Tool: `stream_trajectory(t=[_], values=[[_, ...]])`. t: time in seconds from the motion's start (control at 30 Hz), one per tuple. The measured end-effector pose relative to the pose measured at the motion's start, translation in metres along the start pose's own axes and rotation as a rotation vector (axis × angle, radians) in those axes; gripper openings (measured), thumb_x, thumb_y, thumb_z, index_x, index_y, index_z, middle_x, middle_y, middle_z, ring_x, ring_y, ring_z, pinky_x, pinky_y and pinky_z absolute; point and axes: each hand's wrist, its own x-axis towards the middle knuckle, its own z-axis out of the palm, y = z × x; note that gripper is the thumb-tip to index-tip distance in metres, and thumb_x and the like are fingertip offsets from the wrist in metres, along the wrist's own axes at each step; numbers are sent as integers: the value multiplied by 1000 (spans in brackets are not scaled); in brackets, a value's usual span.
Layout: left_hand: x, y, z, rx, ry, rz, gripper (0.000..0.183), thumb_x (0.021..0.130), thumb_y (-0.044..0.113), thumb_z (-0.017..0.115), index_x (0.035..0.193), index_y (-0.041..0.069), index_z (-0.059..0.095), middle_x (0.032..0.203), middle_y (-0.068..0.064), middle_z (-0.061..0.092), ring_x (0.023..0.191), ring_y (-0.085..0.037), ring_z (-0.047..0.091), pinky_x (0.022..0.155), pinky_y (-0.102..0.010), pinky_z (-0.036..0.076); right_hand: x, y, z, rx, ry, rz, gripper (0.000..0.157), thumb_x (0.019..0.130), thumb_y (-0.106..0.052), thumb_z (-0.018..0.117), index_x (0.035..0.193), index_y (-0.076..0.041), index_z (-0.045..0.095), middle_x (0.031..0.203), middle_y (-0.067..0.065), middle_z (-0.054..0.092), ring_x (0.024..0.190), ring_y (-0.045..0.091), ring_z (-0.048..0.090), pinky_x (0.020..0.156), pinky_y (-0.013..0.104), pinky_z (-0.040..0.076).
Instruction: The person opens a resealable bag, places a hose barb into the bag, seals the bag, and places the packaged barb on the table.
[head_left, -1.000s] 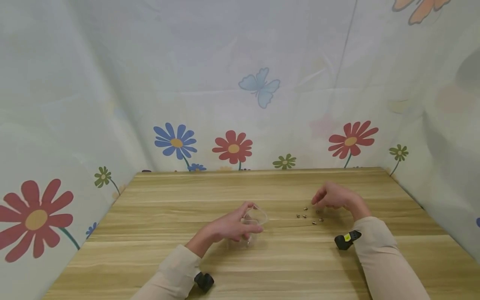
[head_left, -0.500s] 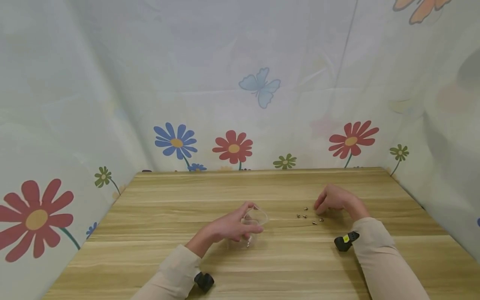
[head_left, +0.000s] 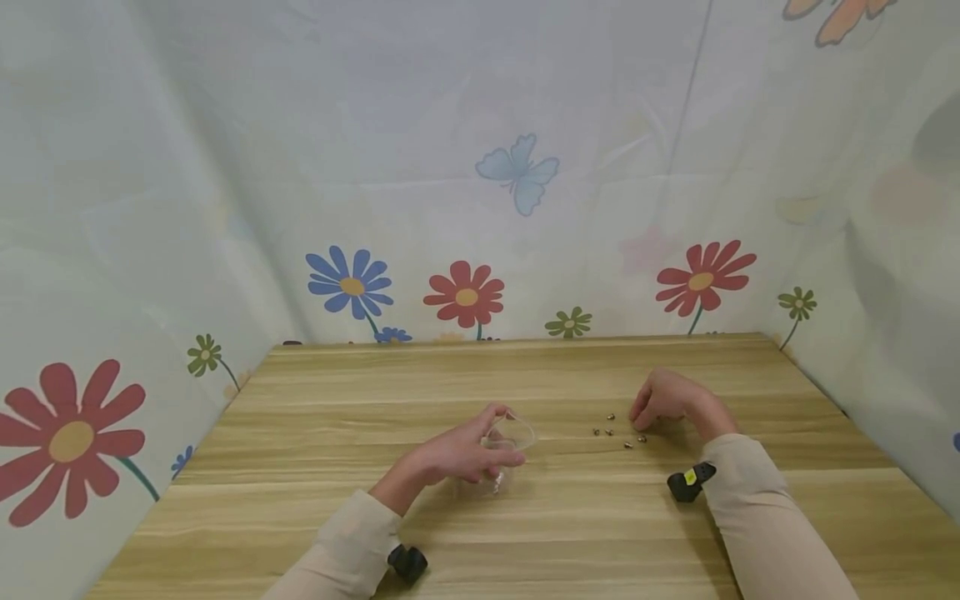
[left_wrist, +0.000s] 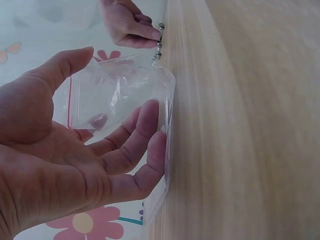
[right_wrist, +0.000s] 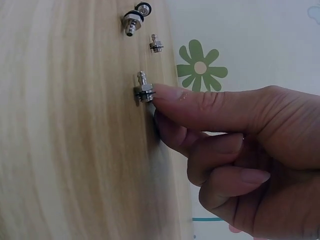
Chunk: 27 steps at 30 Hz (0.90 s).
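Observation:
My left hand (head_left: 468,450) holds a clear zip bag (left_wrist: 125,90) at mid-table, its mouth spread between the thumb and the curled fingers. A red line runs along the bag's edge in the left wrist view. Some shiny small pieces seem to lie low in the bag, too unclear to name. To the right, my right hand (head_left: 671,398) is down at the tabletop. Its thumb and forefinger pinch at a small metal barbed fitting (right_wrist: 143,89) with a hex collar; the forefinger's tip is hidden behind the thumb. The other fingers are curled in.
Several more metal fittings (head_left: 610,433) lie loose between the hands, left of the right hand. The wooden table (head_left: 570,533) meets a hanging cloth (head_left: 600,275) printed with flowers along its back edge. Each sleeve carries a black wrist camera (head_left: 408,564).
The right hand has shifted slightly right and down, its fingertips now closed over the spot where one fitting showed. My left hand and the bag have stayed in place.

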Motion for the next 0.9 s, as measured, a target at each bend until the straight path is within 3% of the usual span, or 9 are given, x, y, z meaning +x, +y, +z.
stream_trajectory(t=[0.3, 0.43, 0.67, 0.9], values=[[0, -1, 0, 1, -8, 2, 65, 91, 34, 75, 141, 22, 34, 111, -13, 56, 67, -20, 54, 54, -28, 42, 0, 2, 1, 11, -4, -6, 5, 81, -8, 82, 83, -8, 78, 76, -3, 66, 72, 15, 53, 65, 31, 42], [0, 0, -1, 2, -7, 5, 67, 91, 33, 76, 141, 21, 34, 113, -13, 56, 69, -21, 56, 55, -29, 44, -2, -1, -3, 109, -2, -13, 7, 85, -13, 80, 89, -7, 78, 77, -1, 63, 69, 17, 51, 61, 31, 40], [1, -1, -1, 15, 3, 19, 69, 89, 30, 78, 141, 19, 34, 113, -13, 57, 75, -23, 60, 58, -31, 47, -4, -22, -11, 328, -20, -80, 18, 89, -14, 76, 100, 1, 74, 83, 3, 65, 63, 17, 45, 57, 29, 36], [1, -2, 0, 28, -4, 16, 71, 88, 29, 79, 141, 16, 34, 114, -13, 58, 77, -24, 61, 60, -32, 47, -10, -48, -11, 359, -28, -156, 18, 87, -17, 79, 97, -2, 75, 86, 5, 68, 70, 22, 50, 59, 29, 39]])
